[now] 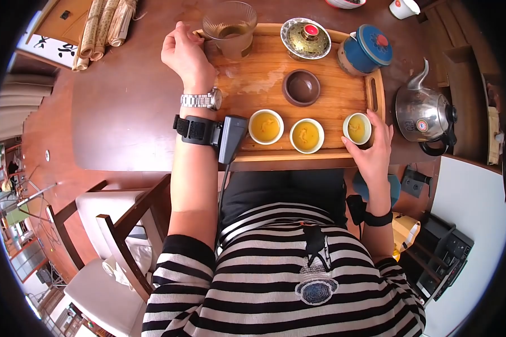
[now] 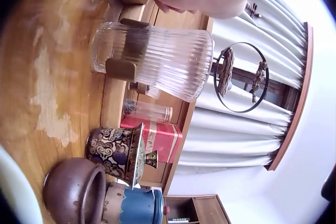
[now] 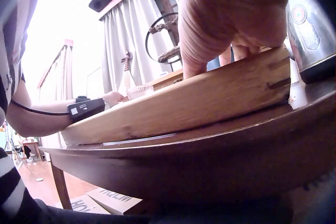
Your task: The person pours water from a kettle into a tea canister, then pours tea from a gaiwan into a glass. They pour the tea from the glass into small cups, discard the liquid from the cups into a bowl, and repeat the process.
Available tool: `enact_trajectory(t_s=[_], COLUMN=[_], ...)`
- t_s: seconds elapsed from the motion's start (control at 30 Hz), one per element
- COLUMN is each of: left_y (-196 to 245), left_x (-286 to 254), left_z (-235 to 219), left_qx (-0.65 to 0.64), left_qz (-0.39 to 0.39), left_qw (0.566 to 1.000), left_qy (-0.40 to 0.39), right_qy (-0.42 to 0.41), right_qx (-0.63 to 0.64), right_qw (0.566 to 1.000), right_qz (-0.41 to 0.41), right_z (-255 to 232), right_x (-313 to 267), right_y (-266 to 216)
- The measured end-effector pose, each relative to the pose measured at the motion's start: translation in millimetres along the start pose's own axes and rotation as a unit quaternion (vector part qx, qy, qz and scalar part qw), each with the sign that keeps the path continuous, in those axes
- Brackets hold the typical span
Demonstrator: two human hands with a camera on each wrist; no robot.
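Observation:
My right hand [image 1: 373,147] is at the tray's near right corner, its thumb and fingers around a small white teacup [image 1: 357,128] of yellow tea. Two similar teacups, a middle one [image 1: 307,136] and a left one [image 1: 266,127], stand in line with it, bits floating in their tea. At the far left, my left hand [image 1: 189,55] hangs with loosely bent fingers beside a ribbed glass vessel [image 1: 230,33] with a brown band. The left wrist view shows that vessel [image 2: 173,56] apart from the left hand [image 2: 205,1]. All stand on a wooden tray [image 1: 253,90].
A brown clay bowl [image 1: 302,87], a patterned lidded bowl [image 1: 305,38] and a blue lidded jar [image 1: 366,49] share the tray. A steel kettle [image 1: 424,115] stands to its right on the table [image 1: 123,112]. Rolled bamboo mats [image 1: 104,28] lie at the back left.

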State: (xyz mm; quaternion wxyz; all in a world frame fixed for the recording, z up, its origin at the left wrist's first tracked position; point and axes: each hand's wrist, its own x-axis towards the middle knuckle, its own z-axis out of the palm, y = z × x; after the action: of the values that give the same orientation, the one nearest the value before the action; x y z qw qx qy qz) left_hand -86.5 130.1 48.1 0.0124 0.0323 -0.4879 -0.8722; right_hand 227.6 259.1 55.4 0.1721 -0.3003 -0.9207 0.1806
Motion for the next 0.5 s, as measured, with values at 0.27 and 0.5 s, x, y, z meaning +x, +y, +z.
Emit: enact_trajectory(t_s=[0.27, 0.5], left_y=[2, 8], left_x=[2, 1], left_z=[-1, -1], left_qx=[-0.013, -0.06], left_qz=[-0.021, -0.063], left_qw=[1.0, 0.996], left_qy=[0.017, 0.034], right_qy=[0.018, 0.009], right_qx=[0.043, 0.17], right_qw=[0.999, 0.985], right_qz=[0.025, 0.013], right_z=[-2, 4], right_x=[11, 37], right_y=[-21, -46])
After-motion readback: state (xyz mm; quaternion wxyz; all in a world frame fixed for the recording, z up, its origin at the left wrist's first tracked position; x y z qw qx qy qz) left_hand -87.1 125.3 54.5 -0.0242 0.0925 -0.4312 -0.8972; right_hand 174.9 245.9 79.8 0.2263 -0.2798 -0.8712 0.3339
